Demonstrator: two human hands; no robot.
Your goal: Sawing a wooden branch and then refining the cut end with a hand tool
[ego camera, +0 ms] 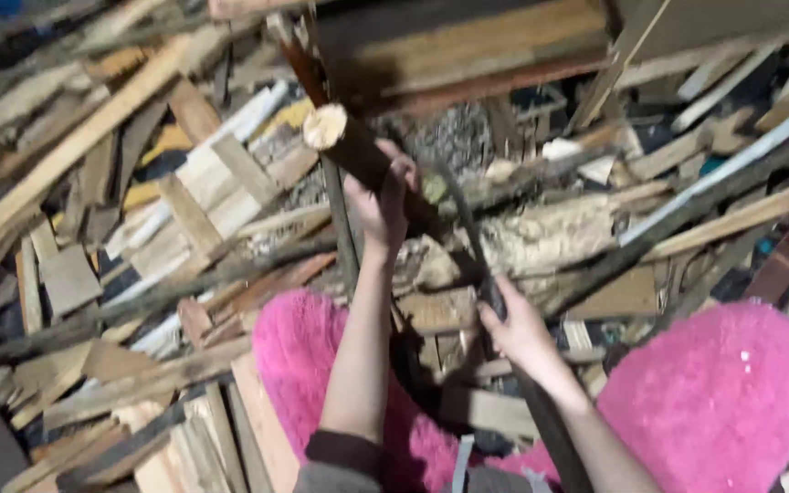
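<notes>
Two hands are at work over a heap of scrap wood, and we hold one thing in each. Our left hand (pixel 379 203) is wrapped tight around a dark round log (pixel 358 151), just below its pale sawn end, which points up and to the left above the pile. Our right hand (pixel 515 330) is closed around a long thin dark stick or handle (pixel 468 233) that runs from beside our forearm up toward the log; blur keeps us from telling which it is.

We judge the log stiff, rough-barked and fairly heavy for its thickness, unlikely to slip; gripping it nearer its middle would balance it better than near the end. The thin piece looks light and rigid.

Around us lie split planks (pixel 75 146), pale boards and offcuts (pixel 184 219), crossing at every angle. Pink fuzzy coverings (pixel 723 393) sit over our knees at the bottom of the view. We can make out no packages, labels or signs anywhere in the heap.
</notes>
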